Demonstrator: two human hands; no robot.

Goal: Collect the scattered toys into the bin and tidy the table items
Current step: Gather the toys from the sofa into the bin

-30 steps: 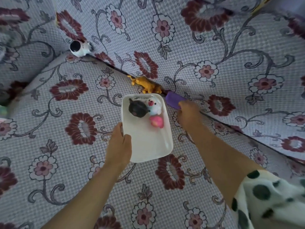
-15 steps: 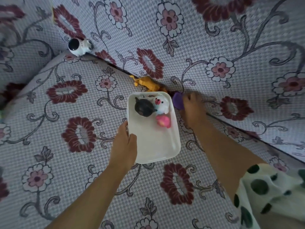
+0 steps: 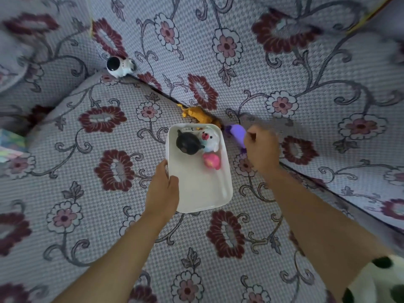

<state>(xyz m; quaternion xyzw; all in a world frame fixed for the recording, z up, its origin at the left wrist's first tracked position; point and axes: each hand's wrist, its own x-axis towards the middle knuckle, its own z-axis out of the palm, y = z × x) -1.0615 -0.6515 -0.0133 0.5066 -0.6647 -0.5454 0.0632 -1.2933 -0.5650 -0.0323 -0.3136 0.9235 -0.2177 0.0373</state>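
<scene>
A white rectangular bin lies on the flowered sofa seat. Inside its far end sit a black round toy, a white animal toy and a pink toy. My left hand grips the bin's near left rim. Just right of the bin, my right hand holds a purple toy against the seat crease, fingers curled round it. An orange animal toy lies in the crease right behind the bin. A white and black round toy sits in the far left corner.
The sofa backrest rises right behind the bin and to the right. An armrest closes the left side. A shiny multicoloured object shows at the left edge.
My right hand has lifted the purple toy slightly out of the crease and turned it toward the bin. The left hand keeps its grip on the bin. The camera has shifted a little.
</scene>
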